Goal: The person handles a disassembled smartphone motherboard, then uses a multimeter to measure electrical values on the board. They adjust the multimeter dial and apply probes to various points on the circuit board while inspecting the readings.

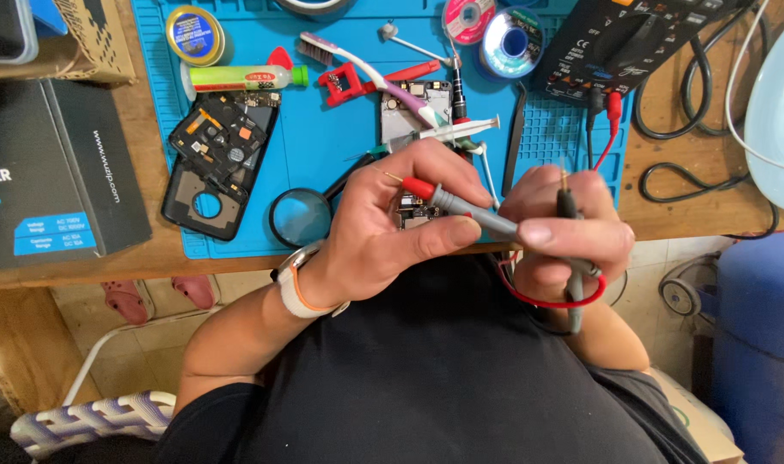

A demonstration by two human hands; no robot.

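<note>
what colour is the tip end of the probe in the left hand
Red, on the grey multimeter probe held by the left hand; clearest in the head view.

Mat [323, 129]: matt blue rubber | probe [460, 206]: red-grey plastic, metal tip | bench [667, 198]: worn wood | lens [299, 216]: glossy glass

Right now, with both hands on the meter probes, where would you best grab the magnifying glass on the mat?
Take the magnifying glass by its dark handle, which angles up and right from the round lens. Come from above on the mat's open blue side. The left hand lies close beside the handle's end, so the lens rim is the freer alternative.
</note>
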